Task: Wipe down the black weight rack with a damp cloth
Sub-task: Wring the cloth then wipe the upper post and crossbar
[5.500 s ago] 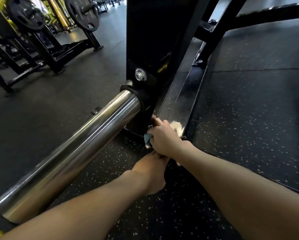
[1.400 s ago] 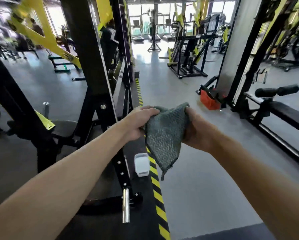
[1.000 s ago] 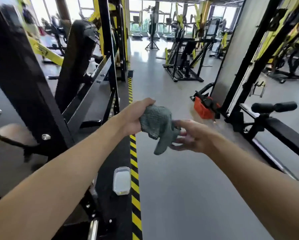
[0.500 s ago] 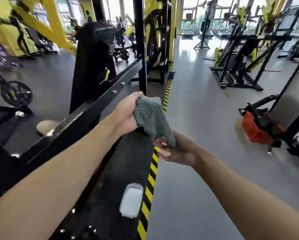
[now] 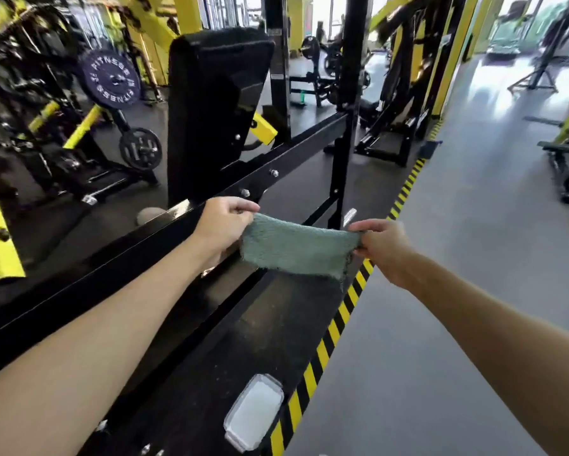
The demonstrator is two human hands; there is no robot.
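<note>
Close beside the black weight rack, stretching the cloth flat in the air, pinching one edge with the left hand, the other with the right hand; not touching metal, likely leaving this beam's wiping undone.

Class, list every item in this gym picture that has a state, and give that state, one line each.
cloth: stretched out between both hands.
left hand: pinches the cloth's left edge.
right hand: pinches the cloth's right edge.
rack beam: glossy, cloth not pressed on it.
white container: lying flat on the black mat.
weight plate: mounted on a machine behind.
</note>
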